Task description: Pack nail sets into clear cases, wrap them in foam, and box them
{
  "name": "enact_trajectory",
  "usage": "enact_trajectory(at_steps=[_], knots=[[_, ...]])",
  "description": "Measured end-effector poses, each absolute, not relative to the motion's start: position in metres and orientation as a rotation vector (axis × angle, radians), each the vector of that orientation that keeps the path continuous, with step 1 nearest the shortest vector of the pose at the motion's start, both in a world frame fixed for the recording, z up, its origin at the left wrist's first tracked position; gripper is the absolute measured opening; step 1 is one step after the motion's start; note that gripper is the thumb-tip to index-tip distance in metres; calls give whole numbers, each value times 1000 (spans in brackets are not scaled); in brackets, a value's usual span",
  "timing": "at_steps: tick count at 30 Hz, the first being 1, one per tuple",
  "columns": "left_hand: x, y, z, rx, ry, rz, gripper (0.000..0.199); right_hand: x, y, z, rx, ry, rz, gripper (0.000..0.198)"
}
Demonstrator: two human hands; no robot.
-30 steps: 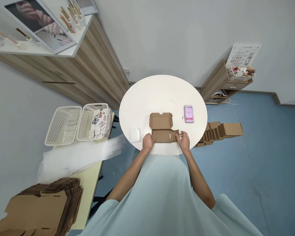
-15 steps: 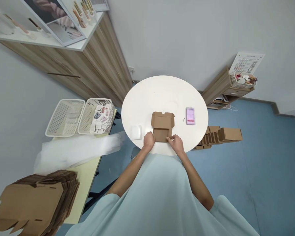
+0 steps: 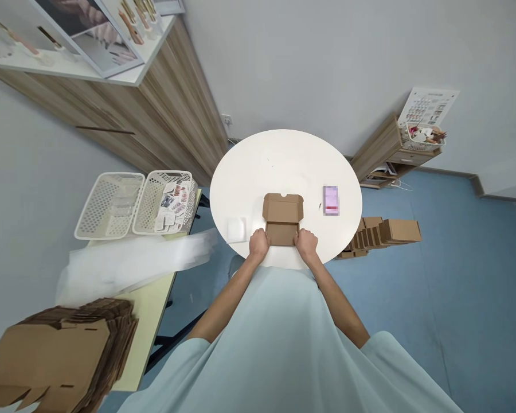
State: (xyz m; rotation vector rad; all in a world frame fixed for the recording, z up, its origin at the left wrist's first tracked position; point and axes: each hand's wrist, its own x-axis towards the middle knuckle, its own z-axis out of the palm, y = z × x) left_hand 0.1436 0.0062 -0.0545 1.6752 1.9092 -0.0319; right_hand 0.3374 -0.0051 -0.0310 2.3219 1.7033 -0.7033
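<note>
A small brown cardboard box (image 3: pixel 282 221) with its lid standing open sits near the front edge of the round white table (image 3: pixel 284 160). My left hand (image 3: pixel 258 245) grips the box's left side and my right hand (image 3: pixel 306 243) grips its right side. The box's side walls are folded up between my hands. A white foam pad (image 3: pixel 236 229) lies just left of my left hand. A pink packet (image 3: pixel 331 199) lies to the right of the box.
Folded brown boxes (image 3: pixel 382 234) are stacked on the blue floor at the right. On a yellow side table at the left are two white baskets (image 3: pixel 133 203), white foam sheets (image 3: pixel 129 264) and a pile of flat cardboard blanks (image 3: pixel 64 350). Wooden cabinets stand behind.
The box's right flap, spread out a second ago, has been folded in. My right hand moved left with it and now presses the box's right side.
</note>
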Motion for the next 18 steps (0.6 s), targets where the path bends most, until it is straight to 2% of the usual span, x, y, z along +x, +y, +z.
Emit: enact_trajectory(at_steps=[7,13,16,18], knots=[[141,-1,-52,1622,1895,19,18,336,-5,-25,2292,1711,-684,30],[85,4,-52,1426,2141,297,44,349,-22,-11,2404,1668,-753,47],[47,15,-56,1261,2325,285,54,351,-29,-4,2440,1653,-817,45],[29,21,-61,1232,2302,270,52,350,-32,0,2445,1644,-867,41]])
